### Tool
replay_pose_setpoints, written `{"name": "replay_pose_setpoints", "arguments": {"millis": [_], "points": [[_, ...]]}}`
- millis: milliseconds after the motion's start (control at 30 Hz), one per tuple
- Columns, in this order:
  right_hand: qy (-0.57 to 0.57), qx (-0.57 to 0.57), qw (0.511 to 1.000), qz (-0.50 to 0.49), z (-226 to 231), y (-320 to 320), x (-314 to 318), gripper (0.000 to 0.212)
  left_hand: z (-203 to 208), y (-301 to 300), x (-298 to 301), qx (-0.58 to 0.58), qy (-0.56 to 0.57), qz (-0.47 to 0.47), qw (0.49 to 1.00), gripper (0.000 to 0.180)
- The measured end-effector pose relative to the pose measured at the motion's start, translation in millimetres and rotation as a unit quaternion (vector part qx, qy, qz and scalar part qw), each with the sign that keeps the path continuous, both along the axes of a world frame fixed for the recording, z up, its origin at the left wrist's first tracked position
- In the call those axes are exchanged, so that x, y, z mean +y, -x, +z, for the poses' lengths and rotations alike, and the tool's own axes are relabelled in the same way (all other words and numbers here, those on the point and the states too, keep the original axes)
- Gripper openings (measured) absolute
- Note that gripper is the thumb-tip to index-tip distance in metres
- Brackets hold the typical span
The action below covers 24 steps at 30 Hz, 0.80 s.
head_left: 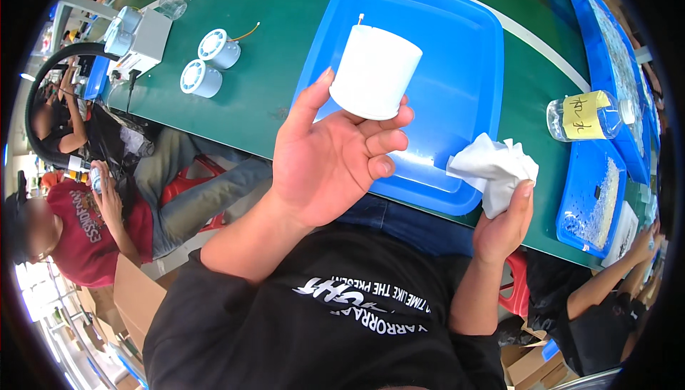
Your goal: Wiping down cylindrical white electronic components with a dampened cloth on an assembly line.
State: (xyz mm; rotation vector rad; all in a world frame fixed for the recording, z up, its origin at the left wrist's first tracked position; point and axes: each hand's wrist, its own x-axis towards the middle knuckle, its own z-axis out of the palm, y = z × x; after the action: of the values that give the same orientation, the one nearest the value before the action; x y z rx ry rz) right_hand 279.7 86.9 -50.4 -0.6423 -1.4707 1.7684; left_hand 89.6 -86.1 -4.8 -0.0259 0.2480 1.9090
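My left hand (335, 154) is closed round the lower end of a white cylindrical housing (377, 70), thumb on one side and fingers on the other. A small connector on a short wire sticks up from the housing's far edge. The housing is tilted and held above a large blue tray (457, 54). In my right hand (504, 222) a crumpled white cloth (492, 169) is pinched, over the tray's near right corner. Cloth and housing are apart.
Two white cylindrical parts (201, 78) with slotted tops stand left on the green table (264, 54), one trailing a wire. A clear bottle (589, 115) with a yellow label lies right, by a small blue bin (592, 197). A grey box (146, 44) stands far left. Co-workers sit either side.
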Motion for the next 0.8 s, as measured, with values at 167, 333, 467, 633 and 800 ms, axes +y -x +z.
{"name": "replay_pose_setpoints", "arguments": {"millis": [167, 333, 467, 633, 800], "points": [[0.021, -0.009, 1.000, -0.002, 9.7, 2.2, 7.9, 0.059, 4.4, 6.1, 2.1, 0.072, 0.042, 0.024, 0.996, 0.069], [0.199, 0.248, 0.948, -0.030, 56.0, 14.2, 20.0, 0.057, 22.8, 68.2, -3.7, 0.619, 0.314, 0.265, 0.670, 0.047], [0.199, 0.424, 0.851, 0.237, 89.2, 13.2, 48.3, 0.049, 33.9, 141.3, -28.4, 0.824, 0.476, 0.226, 0.207, 0.049], [0.264, 0.507, 0.772, 0.279, 133.9, 20.2, 59.5, 0.033, 19.1, 215.0, -31.8, 0.816, 0.563, 0.111, 0.067, 0.055], [0.312, 0.631, 0.619, 0.349, 164.3, 40.6, 36.6, 0.019, 5.8, 256.1, -49.7, 0.783, 0.615, 0.066, 0.060, 0.063]]}}
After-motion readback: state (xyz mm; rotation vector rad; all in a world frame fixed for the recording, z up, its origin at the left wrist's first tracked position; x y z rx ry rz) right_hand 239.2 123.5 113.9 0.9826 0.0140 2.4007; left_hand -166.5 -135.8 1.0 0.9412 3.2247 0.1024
